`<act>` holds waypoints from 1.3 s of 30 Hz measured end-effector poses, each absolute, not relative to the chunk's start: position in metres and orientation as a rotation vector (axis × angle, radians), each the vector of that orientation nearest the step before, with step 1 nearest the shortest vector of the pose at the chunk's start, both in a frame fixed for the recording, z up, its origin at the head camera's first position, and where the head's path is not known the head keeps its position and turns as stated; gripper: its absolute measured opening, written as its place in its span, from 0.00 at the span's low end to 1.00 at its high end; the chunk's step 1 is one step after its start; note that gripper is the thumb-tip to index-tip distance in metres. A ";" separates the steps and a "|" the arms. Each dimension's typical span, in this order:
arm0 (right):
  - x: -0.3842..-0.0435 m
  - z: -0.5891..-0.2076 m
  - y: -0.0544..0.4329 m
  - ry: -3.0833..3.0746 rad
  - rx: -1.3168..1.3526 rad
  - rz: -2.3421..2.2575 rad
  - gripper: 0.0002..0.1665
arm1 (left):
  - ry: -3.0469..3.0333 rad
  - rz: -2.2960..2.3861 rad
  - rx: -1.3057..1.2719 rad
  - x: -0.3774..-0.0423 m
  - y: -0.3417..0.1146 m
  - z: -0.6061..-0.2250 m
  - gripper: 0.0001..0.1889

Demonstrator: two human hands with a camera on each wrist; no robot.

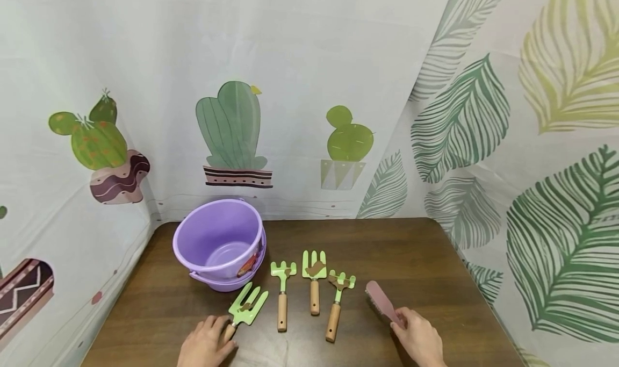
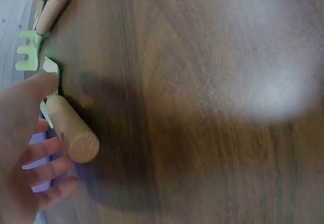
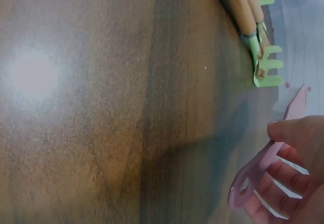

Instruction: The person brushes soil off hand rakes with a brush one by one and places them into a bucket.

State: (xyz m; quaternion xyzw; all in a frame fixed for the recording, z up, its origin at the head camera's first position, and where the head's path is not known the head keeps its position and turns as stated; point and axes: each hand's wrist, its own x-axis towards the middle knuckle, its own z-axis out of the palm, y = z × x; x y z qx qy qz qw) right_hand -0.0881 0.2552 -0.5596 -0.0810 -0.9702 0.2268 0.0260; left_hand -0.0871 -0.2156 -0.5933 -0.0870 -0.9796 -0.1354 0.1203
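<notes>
In the head view my left hand (image 1: 207,341) lies beside the wooden handle of a green garden fork (image 1: 248,305) marked with brown patches. Its fingers are spread loosely around the handle (image 2: 73,127), thumb near the neck, without a closed grip. My right hand (image 1: 418,337) holds a pink brush (image 1: 381,301) by its handle, bristles facing left, above the table. The right wrist view shows the thumb pressing the handle (image 3: 258,168) against the fingers. Between the hands lie a green rake (image 1: 283,271), a second fork (image 1: 314,266) and another rake (image 1: 341,282), all brown-smeared.
A purple bucket (image 1: 181,251) stands at the back left of the brown wooden table (image 1: 396,249), just behind the left fork. A white curtain (image 1: 300,44) printed with cacti and leaves hangs behind and beside the table.
</notes>
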 end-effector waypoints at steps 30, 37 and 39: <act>-0.081 -0.547 0.259 -2.889 -0.206 0.689 0.16 | -3.079 -0.419 -0.072 -0.095 -0.202 -0.585 0.24; -0.081 -0.549 0.259 -2.871 -0.193 0.678 0.16 | -3.083 -0.424 -0.042 -0.094 -0.201 -0.584 0.22; -0.081 -0.549 0.258 -2.867 -0.189 0.675 0.16 | -3.082 -0.429 -0.019 -0.094 -0.200 -0.583 0.21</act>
